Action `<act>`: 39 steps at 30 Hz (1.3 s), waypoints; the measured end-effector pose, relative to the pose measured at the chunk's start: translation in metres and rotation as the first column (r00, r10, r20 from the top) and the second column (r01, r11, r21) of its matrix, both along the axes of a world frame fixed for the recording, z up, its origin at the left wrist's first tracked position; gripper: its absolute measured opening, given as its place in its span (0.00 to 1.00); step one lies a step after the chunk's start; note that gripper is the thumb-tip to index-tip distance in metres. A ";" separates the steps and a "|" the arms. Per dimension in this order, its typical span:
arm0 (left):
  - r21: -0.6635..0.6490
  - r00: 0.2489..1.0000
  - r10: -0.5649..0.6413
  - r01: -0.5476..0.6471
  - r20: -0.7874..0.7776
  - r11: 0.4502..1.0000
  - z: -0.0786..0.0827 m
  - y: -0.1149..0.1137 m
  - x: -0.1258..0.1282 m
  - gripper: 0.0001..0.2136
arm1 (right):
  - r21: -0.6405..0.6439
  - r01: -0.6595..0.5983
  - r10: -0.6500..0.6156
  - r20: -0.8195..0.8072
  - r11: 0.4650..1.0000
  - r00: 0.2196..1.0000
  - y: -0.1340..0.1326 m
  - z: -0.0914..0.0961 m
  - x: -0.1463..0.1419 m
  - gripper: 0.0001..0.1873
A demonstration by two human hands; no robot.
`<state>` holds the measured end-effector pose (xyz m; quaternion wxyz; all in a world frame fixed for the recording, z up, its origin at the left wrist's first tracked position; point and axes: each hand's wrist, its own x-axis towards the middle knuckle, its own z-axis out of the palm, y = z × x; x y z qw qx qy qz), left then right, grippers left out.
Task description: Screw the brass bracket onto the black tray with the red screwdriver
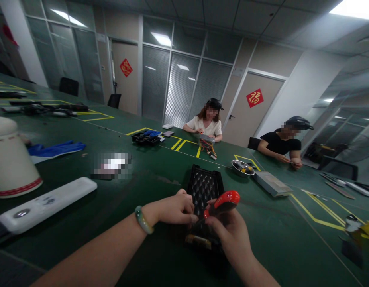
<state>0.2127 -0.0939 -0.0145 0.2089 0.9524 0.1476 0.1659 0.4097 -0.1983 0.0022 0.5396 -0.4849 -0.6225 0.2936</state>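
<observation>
My left hand [175, 208] is closed in a pinch at the near edge of a black tray [205, 187] with a quilted pattern; what its fingertips hold is too small to make out. My right hand [229, 229] is wrapped round a tool with a red and black handle [226, 199], held just over the tray's near end. A green bracelet [142, 219] sits on my left wrist. Under both hands lies a dark part with a brownish edge [199, 241], mostly hidden.
A white remote control [47, 203] and a white pot with a red band [11, 159] lie at the left. A metal bowl [242, 167] and a grey box [272, 183] sit beyond the tray. Two other people sit across the green table [136, 175] with their own parts.
</observation>
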 end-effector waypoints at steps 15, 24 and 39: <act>0.013 1.000 -0.005 0.005 -0.009 1.000 0.002 -0.001 0.002 0.20 | 0.195 0.192 -0.150 -0.208 0.962 0.967 0.005 -0.003 0.017 0.12; -0.036 1.000 -0.007 0.008 0.030 0.999 -0.001 -0.001 0.003 0.20 | 0.181 0.356 -0.308 -0.245 0.917 0.919 0.023 0.006 0.037 0.14; 0.031 0.995 0.085 -0.086 0.053 0.996 -0.001 -0.004 0.011 0.14 | 0.223 0.320 -0.314 -0.066 0.921 0.947 0.033 -0.003 0.046 0.07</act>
